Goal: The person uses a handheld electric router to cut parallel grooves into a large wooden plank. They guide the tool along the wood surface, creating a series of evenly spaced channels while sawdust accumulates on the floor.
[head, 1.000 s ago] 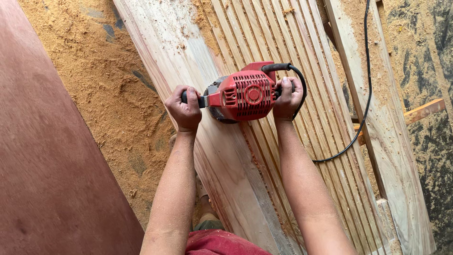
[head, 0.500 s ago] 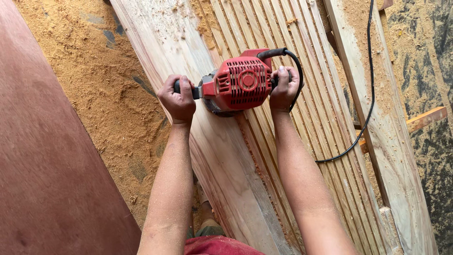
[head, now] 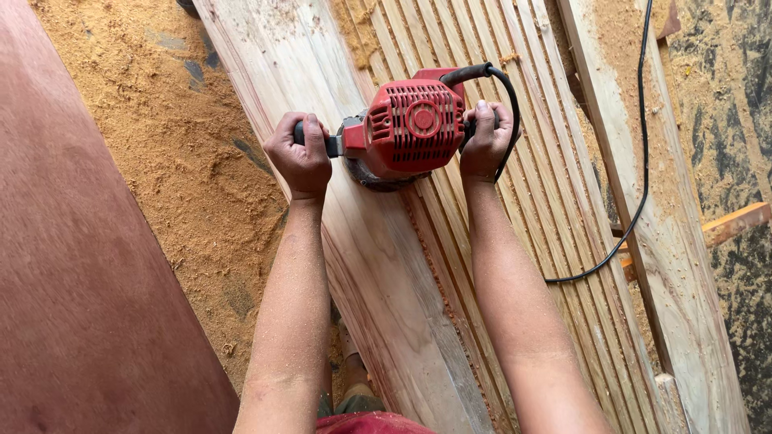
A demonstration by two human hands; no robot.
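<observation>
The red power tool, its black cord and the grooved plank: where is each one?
red power tool [head: 412,122], head view, on its vented top housing.
black cord [head: 641,185], head view, on the stretch crossing the right-hand plank.
grooved plank [head: 555,209], head view, on its ridged face, right of the tool.

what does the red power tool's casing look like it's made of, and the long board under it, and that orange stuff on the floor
Red power tool: likely moulded plastic casing, matte, with vent slots. Long pale board: bare, unfinished wood with visible grain; beside it, grooved wooden strips. Orange floor covering: loose, grainy, probably sawdust. Left hand and right hand grip its side handles.
</observation>
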